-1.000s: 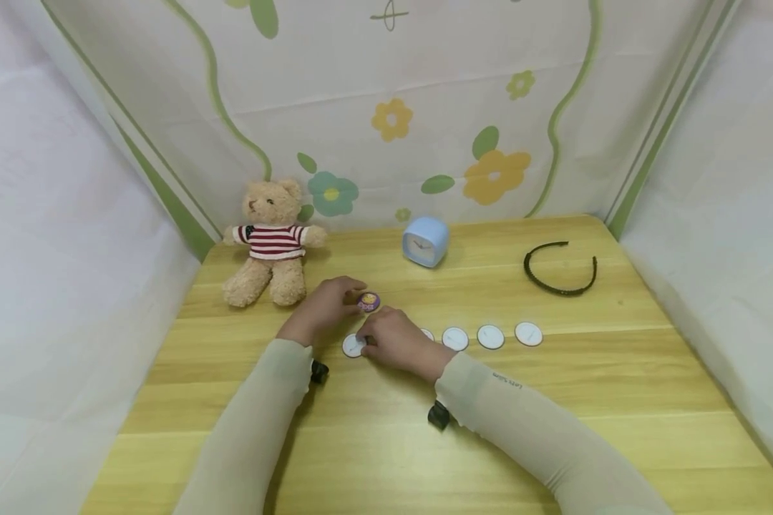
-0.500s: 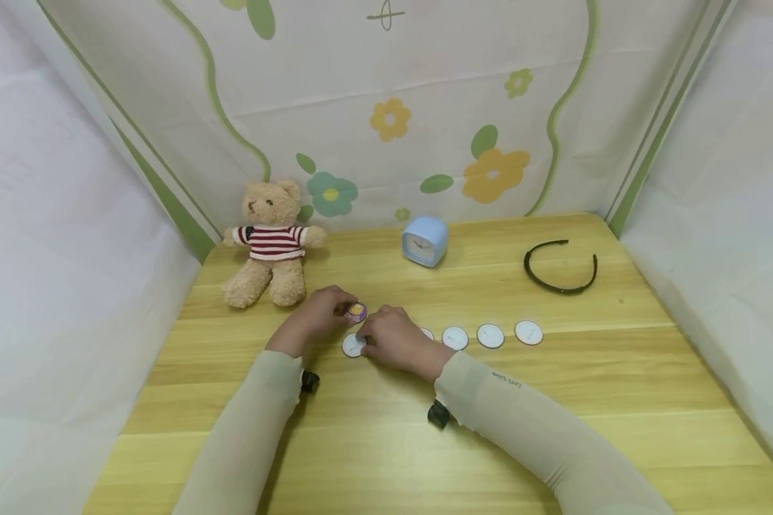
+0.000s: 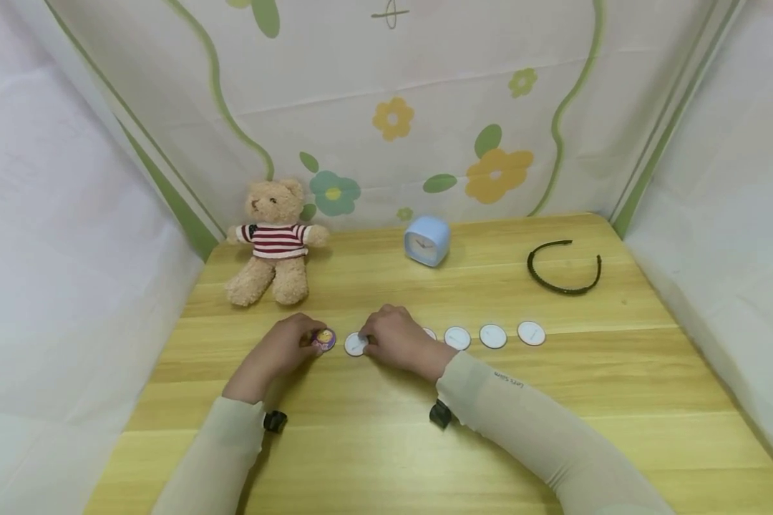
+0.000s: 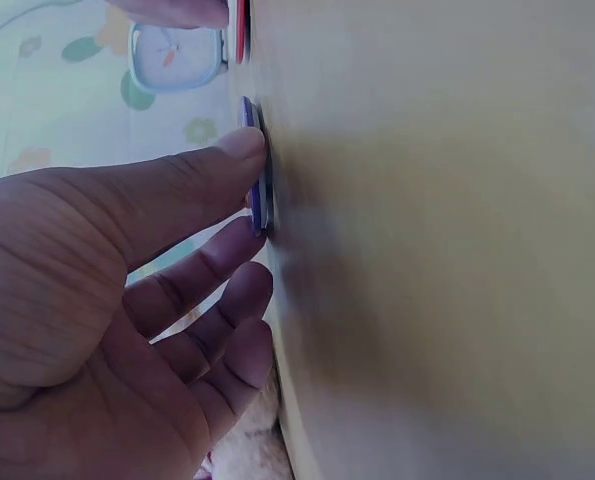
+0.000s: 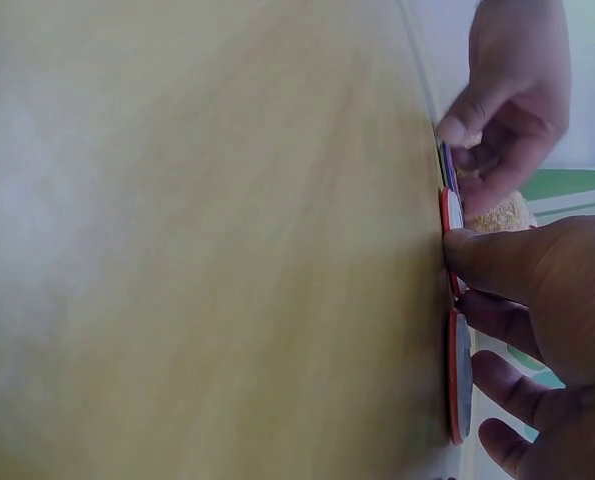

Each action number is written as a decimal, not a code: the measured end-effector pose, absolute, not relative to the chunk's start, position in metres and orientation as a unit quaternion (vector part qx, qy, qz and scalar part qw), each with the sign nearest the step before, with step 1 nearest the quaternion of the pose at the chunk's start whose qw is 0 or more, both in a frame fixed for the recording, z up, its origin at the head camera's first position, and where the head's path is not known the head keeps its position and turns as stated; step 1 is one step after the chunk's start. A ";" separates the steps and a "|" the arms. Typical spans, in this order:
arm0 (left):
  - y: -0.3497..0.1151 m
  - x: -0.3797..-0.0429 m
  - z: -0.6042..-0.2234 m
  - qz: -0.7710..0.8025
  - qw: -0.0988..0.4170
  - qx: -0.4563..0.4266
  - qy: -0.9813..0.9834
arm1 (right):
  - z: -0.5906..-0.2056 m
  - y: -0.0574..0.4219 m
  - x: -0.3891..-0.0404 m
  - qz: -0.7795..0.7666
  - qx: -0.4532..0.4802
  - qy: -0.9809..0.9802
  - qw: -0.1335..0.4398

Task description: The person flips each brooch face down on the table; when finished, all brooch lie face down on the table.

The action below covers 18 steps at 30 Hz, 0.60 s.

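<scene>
My left hand (image 3: 282,348) pinches the edge of a small round purple disc with a yellow cartoon picture (image 3: 324,340), low over the table at the left end of a row of discs. The left wrist view shows thumb and fingers around the purple disc (image 4: 257,170) edge-on. Just right of it, my right hand (image 3: 399,342) holds a white-faced disc (image 3: 355,345) between thumb and index finger; a thin line marks its white face. In the right wrist view, the thumb lies on this red-rimmed disc (image 5: 452,210), and another red-rimmed disc (image 5: 460,375) is beside the fingers.
More white discs (image 3: 492,336) continue the row rightward, one partly behind my right hand. Behind stand a teddy bear (image 3: 273,247) in a striped shirt and a light blue clock (image 3: 427,242). A black headband (image 3: 563,268) lies at the back right of the wooden table (image 3: 386,443).
My left hand has brought the purple disc leftward and toward me, from behind the white disc into line with the row. My right hand has stayed at its disc.
</scene>
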<state>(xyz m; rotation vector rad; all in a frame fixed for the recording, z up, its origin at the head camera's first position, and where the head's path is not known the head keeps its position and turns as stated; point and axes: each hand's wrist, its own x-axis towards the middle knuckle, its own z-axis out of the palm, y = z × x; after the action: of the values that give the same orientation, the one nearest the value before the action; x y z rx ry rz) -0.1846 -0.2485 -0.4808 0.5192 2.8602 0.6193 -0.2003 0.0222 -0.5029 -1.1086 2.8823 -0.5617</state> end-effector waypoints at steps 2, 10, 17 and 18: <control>-0.253 -0.181 -0.482 0.219 0.083 0.173 0.957 | -0.503 0.024 -0.201 -0.176 -0.351 0.919 0.000; -0.261 -0.179 -0.481 0.244 0.094 0.159 0.952 | -0.500 0.023 -0.201 -0.208 -0.343 0.916 0.018; -0.264 -0.179 -0.479 0.263 0.108 0.129 0.950 | -0.493 0.001 -0.200 -0.215 -0.347 0.912 0.030; -0.264 -0.179 -0.479 0.265 0.110 0.128 0.949 | -0.493 -0.003 -0.201 -0.210 -0.348 0.913 0.030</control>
<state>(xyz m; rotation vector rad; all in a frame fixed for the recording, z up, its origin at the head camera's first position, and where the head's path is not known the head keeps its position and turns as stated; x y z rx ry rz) -0.1790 -0.2635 -0.4794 0.3750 2.7903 0.7788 -0.2006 -0.0027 -0.4927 -1.0718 2.8162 -0.6487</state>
